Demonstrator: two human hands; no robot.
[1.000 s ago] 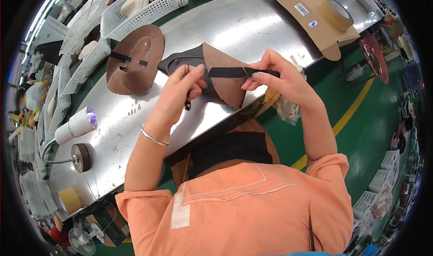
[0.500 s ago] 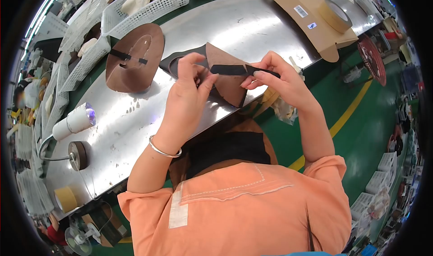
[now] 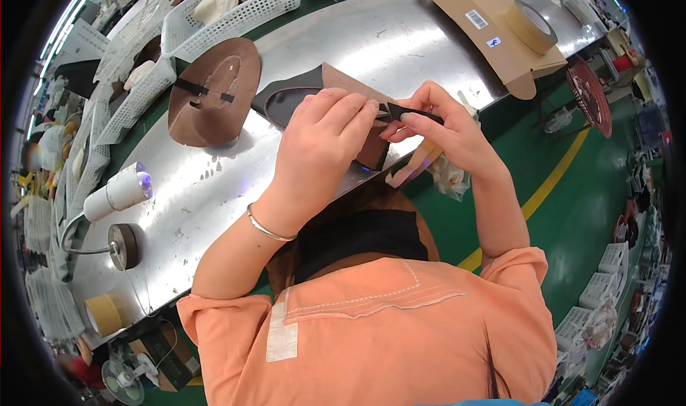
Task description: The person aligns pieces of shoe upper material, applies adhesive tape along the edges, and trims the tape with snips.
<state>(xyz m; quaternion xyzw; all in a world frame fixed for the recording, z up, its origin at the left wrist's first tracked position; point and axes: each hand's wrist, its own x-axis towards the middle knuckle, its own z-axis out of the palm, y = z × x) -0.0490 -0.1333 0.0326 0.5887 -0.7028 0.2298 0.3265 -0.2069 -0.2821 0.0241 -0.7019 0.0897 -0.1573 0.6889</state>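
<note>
My right hand point(image 3: 444, 124) pinches a narrow black strip point(image 3: 416, 112) between thumb and fingers. My left hand point(image 3: 325, 138) is closed at the strip's other end, its fingertips almost meeting the right hand's; they cover most of the strip. Under and behind the hands lies a brown and black piece point(image 3: 289, 100) with a dark oval part, partly hidden by my left hand. Farther left on the table is a brown hat-shaped piece point(image 3: 218, 113) with a black strap across it.
A metal table point(image 3: 187, 213) holds a white lamp point(image 3: 118, 191) and a tape roll point(image 3: 104, 316). White perforated baskets point(image 3: 236, 14) line its far side. Cardboard point(image 3: 457, 6) with another tape roll point(image 3: 530, 26) lies at the upper right. A pale strip point(image 3: 416, 164) hangs by the table edge.
My left hand has moved right and closed over the black strip, hiding much of it. My right hand has stayed nearly in place. The pale strip near the table edge shows more clearly.
</note>
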